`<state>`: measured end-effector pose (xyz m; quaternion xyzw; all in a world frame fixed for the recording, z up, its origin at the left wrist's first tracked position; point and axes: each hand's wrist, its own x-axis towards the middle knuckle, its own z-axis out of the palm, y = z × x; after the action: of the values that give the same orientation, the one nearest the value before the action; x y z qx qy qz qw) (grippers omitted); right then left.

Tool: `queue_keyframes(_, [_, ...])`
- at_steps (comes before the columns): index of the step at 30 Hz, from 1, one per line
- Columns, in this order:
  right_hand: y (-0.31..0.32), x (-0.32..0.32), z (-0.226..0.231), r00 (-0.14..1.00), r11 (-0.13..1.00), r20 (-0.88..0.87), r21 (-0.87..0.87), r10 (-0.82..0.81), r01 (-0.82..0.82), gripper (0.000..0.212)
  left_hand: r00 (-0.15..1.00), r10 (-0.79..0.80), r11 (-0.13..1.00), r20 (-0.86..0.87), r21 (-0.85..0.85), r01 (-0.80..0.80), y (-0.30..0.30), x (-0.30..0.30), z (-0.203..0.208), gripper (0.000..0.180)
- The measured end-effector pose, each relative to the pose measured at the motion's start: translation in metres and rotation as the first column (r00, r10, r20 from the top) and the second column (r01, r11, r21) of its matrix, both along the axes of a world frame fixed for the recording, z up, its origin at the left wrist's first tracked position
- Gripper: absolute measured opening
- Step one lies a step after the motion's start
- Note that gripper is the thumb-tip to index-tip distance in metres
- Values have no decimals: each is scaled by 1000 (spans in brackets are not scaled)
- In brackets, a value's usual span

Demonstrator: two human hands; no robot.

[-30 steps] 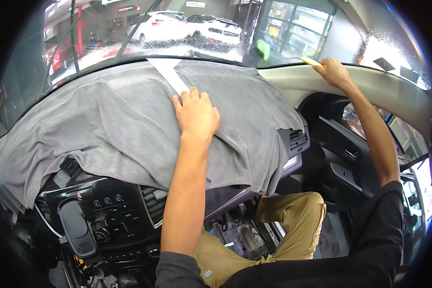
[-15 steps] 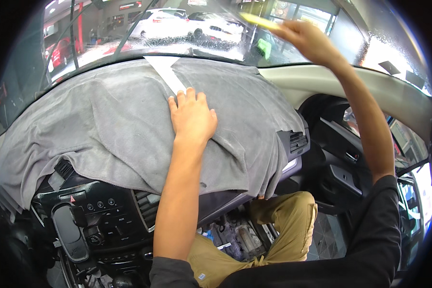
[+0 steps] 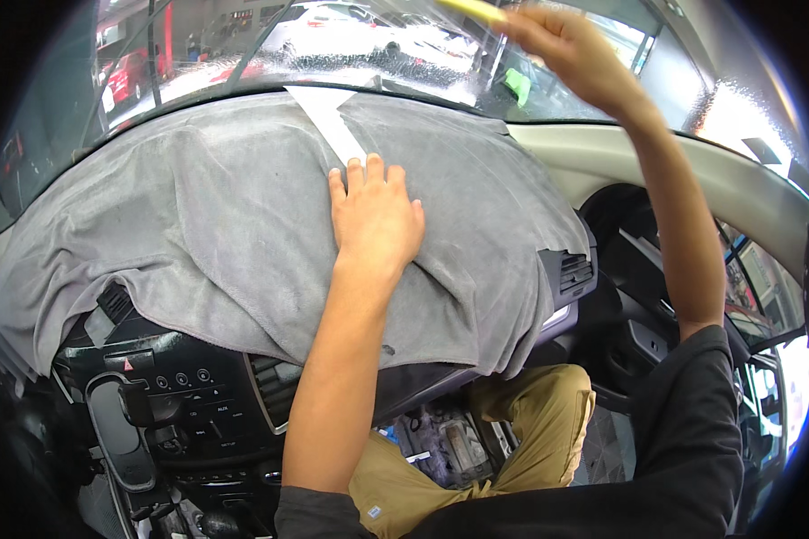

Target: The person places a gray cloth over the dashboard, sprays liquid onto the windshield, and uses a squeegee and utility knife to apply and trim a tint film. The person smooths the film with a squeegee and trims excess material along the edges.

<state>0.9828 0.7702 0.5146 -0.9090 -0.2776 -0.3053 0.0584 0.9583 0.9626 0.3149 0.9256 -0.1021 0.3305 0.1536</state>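
One wide wshld (image 3: 422,67), w/ what look like droplets & streaks, spans beyond the dash (image 3: 422,377). Step in hand, prob.: working that glass w/ R hand (image 3: 571,54) while L hand (image 3: 377,211) steadies things on the dash. Next move, I'd judge, calls for a firm R grip, even contact w/ glass, & L weight kept flat so the towel (image 3: 243,225) doesn't slip.

Towel covers most of the dash top, far edge to near edge, hanging in folds over the latter. Pillar (image 3: 593,157) rises past the dash's far R corner & crowds the R side; most side room seems to run along the far edge toward the far L corner. Phone mount (image 3: 117,422) juts from the dash face near its L end, below the towel, well apart from both hands.

R hand is up beyond the far edge, fingers closed on the yellow tool (image 3: 472,9); its tip is cut off, so can't tell if it touches glass. L hand lies palm down mid-towel, fingers slightly apart, tips at the near end of the white tool (image 3: 333,130); can't tell if gripping. White tool's broad head reaches the dash's far edge, abt. mid.
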Motion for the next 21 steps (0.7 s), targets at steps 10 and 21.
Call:
queue_keyframes(10, [27,-34,5,979,951,-52,254,195,-176,33,1000,11,1000,23,-5,-11,-4,0,-3,43])
queue_keyframes(21, [25,-3,-16,960,880,-122,440,252,-176,37,1000,5,1000,27,-26,-4,-2,0,-5,41])
